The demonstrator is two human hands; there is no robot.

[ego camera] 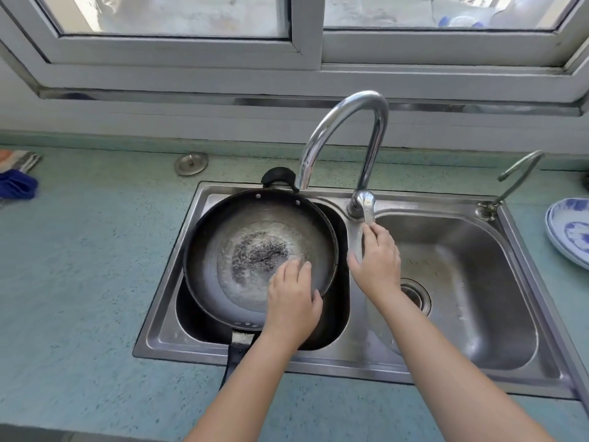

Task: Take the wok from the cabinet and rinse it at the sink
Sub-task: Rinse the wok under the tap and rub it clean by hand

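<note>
Because the wok (255,250) sits in the left basin of the sink (318,358) with its long handle over the bench (79,282), water pools inside it. Left hand (291,301) lies open, fingers spread on the wet inner wall, likely to scrub. Right hand (377,260) loosely closes on the tap lever (366,207), presumably to control flow.

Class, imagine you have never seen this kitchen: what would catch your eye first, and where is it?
First the dark wok, sitting in the left basin of the steel sink with frothy water pooled in its middle. Next the tall curved faucet arching over it from behind the divider. Then the two bare hands: the left hand rests on the wok's near rim, and the right hand reaches to the faucet lever.
</note>
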